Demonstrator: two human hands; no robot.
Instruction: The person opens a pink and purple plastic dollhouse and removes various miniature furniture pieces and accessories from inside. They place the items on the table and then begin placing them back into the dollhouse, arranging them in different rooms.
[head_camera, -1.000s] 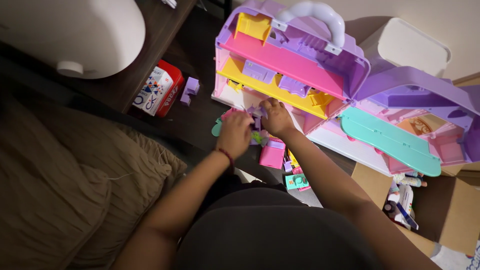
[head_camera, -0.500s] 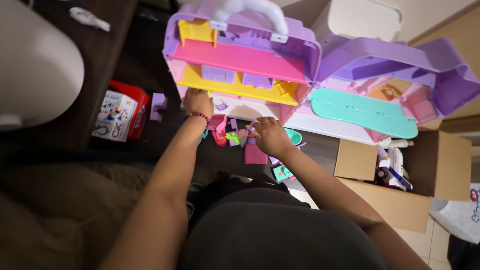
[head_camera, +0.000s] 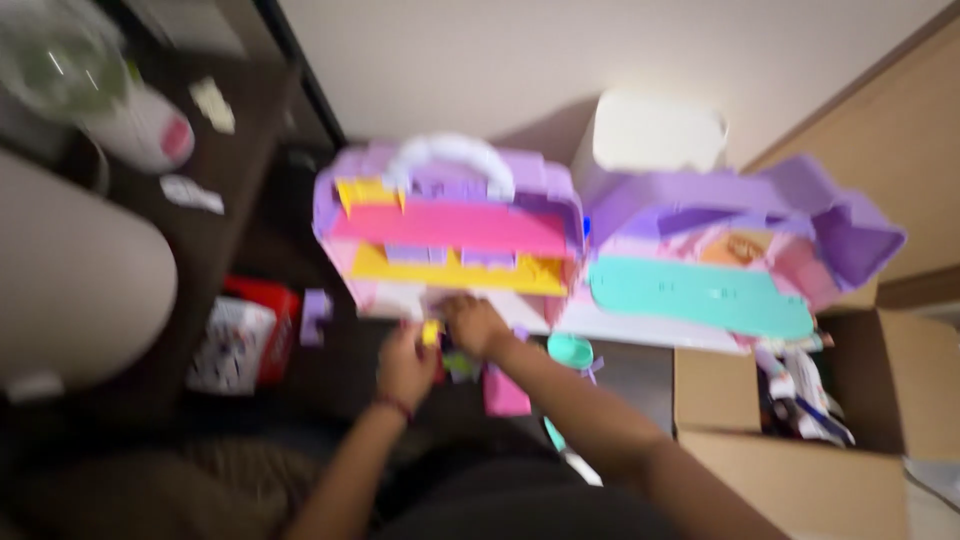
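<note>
**Toy house and loose pieces: stock on the dark floor, blurred view**

Though the head view is smeared by motion, I can list what I see from my remote seat, largest item first.

1. Toy house (head_camera: 450, 240): lilac shell, white carry handle on top, opened to show a pink floor above a yellow floor. It stands on the dark floor against the pale wall.
2. Hinged wing (head_camera: 740, 250) of the same house: lilac, swung out to the right, with a long teal platform (head_camera: 700, 295) across its front.
3. Cardboard box (head_camera: 800, 480): open, at the lower right, just below the wing, with small packets lying inside.
4. White bin (head_camera: 655, 130): behind the house, where the two halves meet.
5. Red-and-white carton (head_camera: 250, 345): left of the house, with a small lilac piece (head_camera: 315, 315) beside it.
6. Pink block (head_camera: 505, 392): on the floor under my right forearm.
7. Right hand (head_camera: 478, 325): fingers curled at the bottom edge of the house; I cannot tell whether it grips anything.
8. Left hand (head_camera: 405, 365): bracelet at the wrist, fingers pinched on a small yellow piece (head_camera: 431, 333), held just below the house's lowest floor and touching close to the right hand.
9. Teal cup-shaped piece (head_camera: 570, 350): on the floor just right of the hands.
</note>
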